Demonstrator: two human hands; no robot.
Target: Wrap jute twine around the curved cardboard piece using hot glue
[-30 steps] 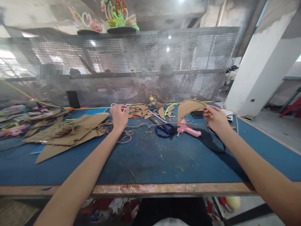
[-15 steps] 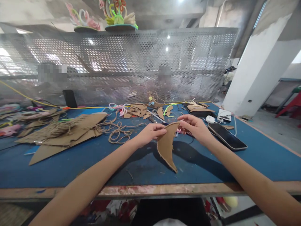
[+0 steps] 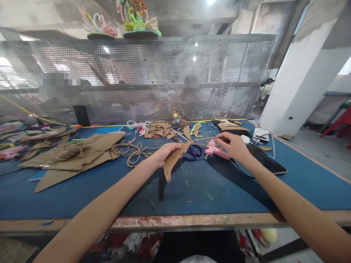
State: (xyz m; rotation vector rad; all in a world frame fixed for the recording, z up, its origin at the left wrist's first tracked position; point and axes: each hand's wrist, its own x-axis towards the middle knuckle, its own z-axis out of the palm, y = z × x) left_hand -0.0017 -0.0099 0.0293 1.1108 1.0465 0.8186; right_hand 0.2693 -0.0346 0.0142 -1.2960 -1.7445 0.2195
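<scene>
My left hand (image 3: 167, 152) is closed on a curved, pointed piece of cardboard (image 3: 175, 160), which is tilted above the blue table with its tip downward. A strand of twine (image 3: 201, 139) runs from the top of the cardboard to my right hand (image 3: 231, 145), whose fingers pinch its other stretch. Just beneath the twine lie dark blue-handled scissors (image 3: 193, 153), partly hidden by the cardboard. A pink glue gun (image 3: 217, 150) rests on the table below my right hand, its black cord trailing to the right.
Stacked cardboard (image 3: 82, 151) with a twine coil lies at left, and loose twine (image 3: 137, 155) beside it. A phone (image 3: 264, 159) is at right near a white charger (image 3: 260, 135). Cardboard scraps (image 3: 159, 128) line the back, before a perforated metal screen (image 3: 153, 76).
The cardboard has moved left and turned more edge-on in my left hand. My right hand has drawn away to the right, stretching the twine. The scissors and glue gun are now uncovered.
</scene>
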